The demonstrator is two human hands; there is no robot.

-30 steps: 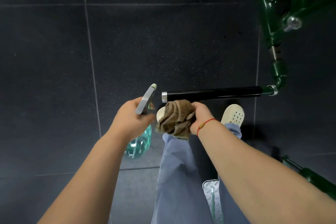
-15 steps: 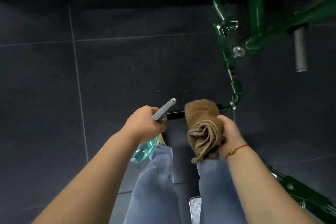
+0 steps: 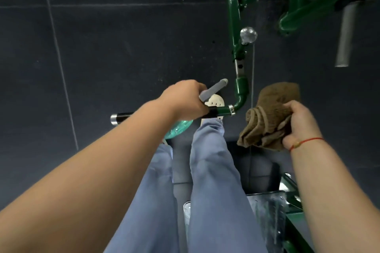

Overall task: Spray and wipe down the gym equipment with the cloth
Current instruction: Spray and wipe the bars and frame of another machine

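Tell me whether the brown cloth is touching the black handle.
Apart. The head view shows the cloth held off right of the green elbow, with the black handle on its far side.

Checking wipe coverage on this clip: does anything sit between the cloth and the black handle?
Yes. The left hand, gripping the spray bottle, and its forearm cross over the black handle. The cloth in the right hand is off beside the green elbow.
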